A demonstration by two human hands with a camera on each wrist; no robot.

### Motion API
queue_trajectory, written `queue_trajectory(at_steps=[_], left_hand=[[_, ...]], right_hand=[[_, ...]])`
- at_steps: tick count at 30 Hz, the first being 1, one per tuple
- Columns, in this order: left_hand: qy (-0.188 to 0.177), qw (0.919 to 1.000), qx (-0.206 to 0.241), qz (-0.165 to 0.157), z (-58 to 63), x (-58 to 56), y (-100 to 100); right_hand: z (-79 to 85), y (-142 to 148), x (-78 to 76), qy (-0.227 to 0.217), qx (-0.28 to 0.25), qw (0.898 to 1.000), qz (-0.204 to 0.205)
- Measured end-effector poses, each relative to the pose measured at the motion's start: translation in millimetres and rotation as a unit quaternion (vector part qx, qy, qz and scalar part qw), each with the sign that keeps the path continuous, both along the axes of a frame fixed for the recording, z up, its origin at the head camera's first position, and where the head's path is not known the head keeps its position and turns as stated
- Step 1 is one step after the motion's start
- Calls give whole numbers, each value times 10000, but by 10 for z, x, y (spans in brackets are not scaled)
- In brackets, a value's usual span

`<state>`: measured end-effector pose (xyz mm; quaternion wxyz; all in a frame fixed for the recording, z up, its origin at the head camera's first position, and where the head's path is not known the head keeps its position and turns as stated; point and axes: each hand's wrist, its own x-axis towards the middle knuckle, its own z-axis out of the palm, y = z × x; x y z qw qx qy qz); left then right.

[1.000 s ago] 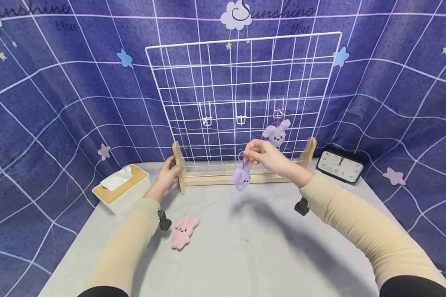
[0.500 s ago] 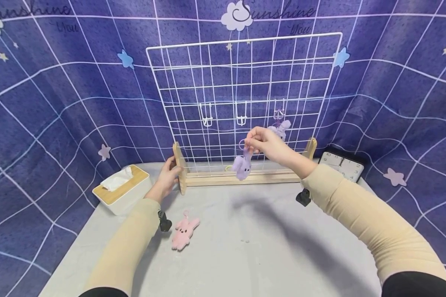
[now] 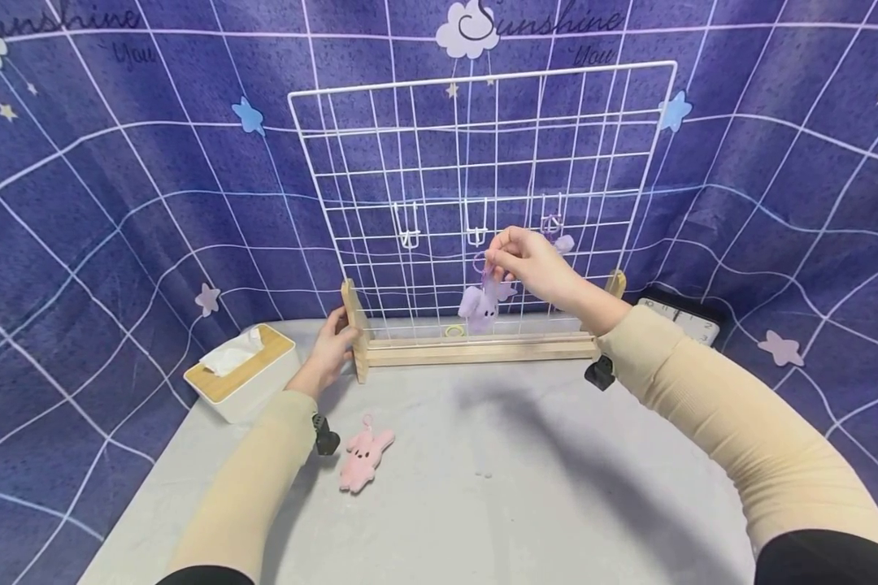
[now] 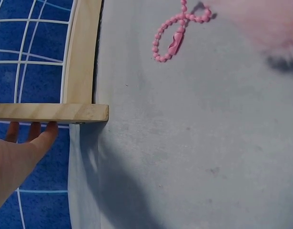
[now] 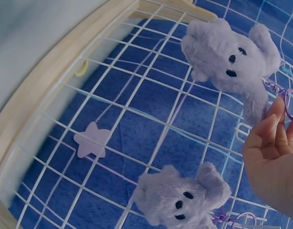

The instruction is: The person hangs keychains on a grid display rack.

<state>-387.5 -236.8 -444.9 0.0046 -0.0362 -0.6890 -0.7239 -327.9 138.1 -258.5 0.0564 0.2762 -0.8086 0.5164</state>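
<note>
My right hand (image 3: pixel 534 264) pinches the ring end of a light-purple plush bunny keychain (image 3: pixel 477 313), which dangles in front of the white wire grid (image 3: pixel 483 79), below the middle hook (image 3: pixel 476 236). In the right wrist view thumb and fingers meet at its purple ring (image 5: pixel 290 105). A matching purple plush keychain (image 5: pixel 177 200) hangs from the right hook, mostly hidden behind my right hand in the head view. My left hand (image 3: pixel 329 349) rests its fairly straight fingers against the outer side of the grid's left wooden foot (image 3: pixel 357 333). A pink plush bunny keychain (image 3: pixel 362 461) lies on the table.
A white tissue box (image 3: pixel 241 374) with a wooden lid stands at the left. A black-framed clock (image 3: pixel 684 317) is partly hidden by my right arm. Another white hook (image 3: pixel 409 239) hangs on the grid's left part. A yellow ring (image 3: pixel 454 331) lies near the wooden base bar (image 3: pixel 475 351).
My right hand has risen toward the middle hook, lifting the purple plush keychain off the level of the base bar. My left hand has stayed at the wooden foot.
</note>
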Motion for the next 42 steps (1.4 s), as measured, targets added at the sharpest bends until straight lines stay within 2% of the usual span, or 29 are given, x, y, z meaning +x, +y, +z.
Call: queue_trajectory(at_steps=[5, 12, 15, 18, 24, 31, 34, 40, 42], left_hand=[[-104, 9999, 74, -49, 39, 22, 10], [-247, 9993, 236, -171, 208, 131, 29], [-278, 9993, 176, -184, 228, 150, 14], [-230, 9994, 159, -182, 185, 115, 5], [1, 9999, -14, -112, 20, 17, -17], [7, 10000, -11, -96, -26, 1, -29], [-128, 9998, 27, -143, 24, 16, -34], [-253, 9993, 54, -264, 208, 142, -12], [-264, 9993, 65, -260, 202, 139, -16]], right_hand=[[48, -14, -30, 15, -115, 9998, -171], [107, -54, -73, -72, -82, 9985, -541], [122, -81, -90, -42, -40, 9978, -659], [145, -97, -94, -48, -63, 9972, -743], [129, -119, -157, -89, -144, 9959, -891], [82, -146, -218, -117, -26, 9945, -1042], [72, -151, -236, -102, 17, 9935, -1135], [67, -174, -251, -134, -35, 9927, -1194], [66, -179, -255, -146, -30, 9925, -1210]])
